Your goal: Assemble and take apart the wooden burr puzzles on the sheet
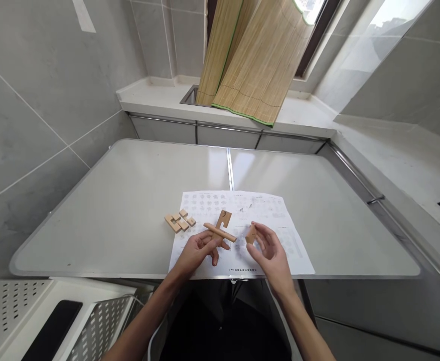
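Observation:
My left hand (200, 251) is closed on crossed wooden puzzle pieces (220, 231): a long narrow bar lies across a wider notched piece with a dark mark near its upper end. Between thumb and fingers of my right hand (271, 251) is a short wooden block (251, 234), held a little to the right of the crossed pieces and apart from them. Both hands are above a printed paper sheet (291, 250). Several loose wooden pieces (182, 223) lie together by the sheet's left edge, to the left of my left hand.
The pale folding table (110, 210) has a metal seam running from its far edge. Beyond it is a white counter (159, 103) with a bamboo mat (257, 60) leaning over a sink (190, 95). A black phone-like slab (54, 328) rests on a white perforated rack at lower left.

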A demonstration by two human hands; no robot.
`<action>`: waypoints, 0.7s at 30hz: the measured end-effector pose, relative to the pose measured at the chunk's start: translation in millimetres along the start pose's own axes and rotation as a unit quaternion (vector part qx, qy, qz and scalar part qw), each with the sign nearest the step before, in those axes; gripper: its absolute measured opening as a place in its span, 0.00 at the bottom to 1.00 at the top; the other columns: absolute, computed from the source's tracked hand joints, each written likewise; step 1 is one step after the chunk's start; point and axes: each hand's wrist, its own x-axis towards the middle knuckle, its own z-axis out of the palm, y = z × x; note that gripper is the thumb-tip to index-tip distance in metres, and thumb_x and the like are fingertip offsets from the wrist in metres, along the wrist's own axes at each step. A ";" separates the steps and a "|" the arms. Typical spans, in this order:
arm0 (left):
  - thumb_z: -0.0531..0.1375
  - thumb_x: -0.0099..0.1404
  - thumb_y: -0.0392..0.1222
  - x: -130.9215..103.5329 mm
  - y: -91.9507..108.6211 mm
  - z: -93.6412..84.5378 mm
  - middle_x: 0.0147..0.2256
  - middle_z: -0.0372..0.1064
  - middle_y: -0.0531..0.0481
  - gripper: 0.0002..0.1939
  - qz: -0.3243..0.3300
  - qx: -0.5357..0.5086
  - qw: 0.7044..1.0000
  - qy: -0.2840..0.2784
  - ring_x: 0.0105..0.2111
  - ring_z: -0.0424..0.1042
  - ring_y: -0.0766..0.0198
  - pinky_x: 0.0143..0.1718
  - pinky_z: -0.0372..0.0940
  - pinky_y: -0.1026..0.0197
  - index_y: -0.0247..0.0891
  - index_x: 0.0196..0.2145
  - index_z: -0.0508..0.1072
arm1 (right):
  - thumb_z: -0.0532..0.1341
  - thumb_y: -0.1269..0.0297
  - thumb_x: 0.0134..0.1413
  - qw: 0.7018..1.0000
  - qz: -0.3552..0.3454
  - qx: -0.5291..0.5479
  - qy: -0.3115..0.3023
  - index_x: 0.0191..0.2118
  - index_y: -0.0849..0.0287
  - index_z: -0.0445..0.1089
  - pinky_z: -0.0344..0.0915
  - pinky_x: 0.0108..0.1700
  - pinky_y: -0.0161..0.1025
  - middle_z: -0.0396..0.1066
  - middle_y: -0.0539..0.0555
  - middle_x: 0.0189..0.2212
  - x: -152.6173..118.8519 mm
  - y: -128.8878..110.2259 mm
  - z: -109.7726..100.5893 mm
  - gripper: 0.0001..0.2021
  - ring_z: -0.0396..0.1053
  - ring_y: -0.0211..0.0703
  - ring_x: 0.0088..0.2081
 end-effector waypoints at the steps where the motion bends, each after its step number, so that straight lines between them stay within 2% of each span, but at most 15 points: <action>1: 0.65 0.68 0.58 0.0 0.2 0.2 0.38 0.80 0.43 0.22 0.001 0.000 1.000 -0.003 0.19 0.66 0.71 0.32 0.66 0.60 0.32 0.44 0.78 | 0.71 0.54 0.57 0.999 -0.005 0.036 -0.005 0.63 0.49 0.64 0.59 0.71 0.60 0.64 0.58 0.68 -4.2 -3.3 5.1 0.30 0.62 0.58 0.69; 3: 0.65 0.68 0.57 0.0 0.2 0.5 0.38 0.80 0.43 0.22 0.004 -0.001 1.000 -0.010 0.19 0.67 0.71 0.32 0.67 0.60 0.32 0.44 0.77 | 0.72 0.56 0.56 0.996 -0.012 0.089 -0.013 0.63 0.48 0.64 0.56 0.73 0.61 0.62 0.57 0.69 -11.7 -7.7 16.8 0.31 0.58 0.58 0.71; 7: 0.67 0.67 0.57 0.7 -1.2 1.6 0.39 0.81 0.42 0.23 0.007 -0.013 1.000 -0.007 0.20 0.69 0.69 0.29 0.67 0.61 0.33 0.45 0.76 | 0.72 0.56 0.57 0.989 0.005 0.143 -0.024 0.64 0.47 0.63 0.54 0.73 0.64 0.61 0.58 0.70 -19.3 -8.1 36.0 0.32 0.56 0.59 0.72; 14: 0.66 0.67 0.59 3.0 -4.6 2.4 0.41 0.80 0.39 0.25 0.013 -0.026 1.000 -0.009 0.21 0.73 0.66 0.26 0.67 0.61 0.33 0.46 0.72 | 0.71 0.54 0.58 0.986 0.035 0.165 -0.018 0.64 0.46 0.62 0.56 0.73 0.62 0.59 0.57 0.71 -22.6 -2.3 43.2 0.32 0.55 0.59 0.73; 18: 0.65 0.68 0.60 2.7 -4.4 4.2 0.32 0.79 0.44 0.25 0.018 -0.003 1.000 -0.024 0.23 0.73 0.63 0.28 0.68 0.60 0.32 0.46 0.73 | 0.70 0.53 0.60 0.985 0.045 0.167 -0.019 0.66 0.46 0.60 0.59 0.71 0.61 0.58 0.57 0.71 -25.5 -0.3 45.9 0.32 0.55 0.58 0.72; 21: 0.62 0.70 0.60 0.4 -5.7 7.1 0.24 0.74 0.49 0.23 0.023 0.054 0.997 -0.049 0.24 0.73 0.62 0.31 0.68 0.60 0.33 0.41 0.75 | 0.69 0.52 0.60 0.982 0.055 0.179 -0.024 0.65 0.47 0.61 0.61 0.70 0.60 0.62 0.58 0.70 -25.9 3.0 49.4 0.31 0.59 0.58 0.71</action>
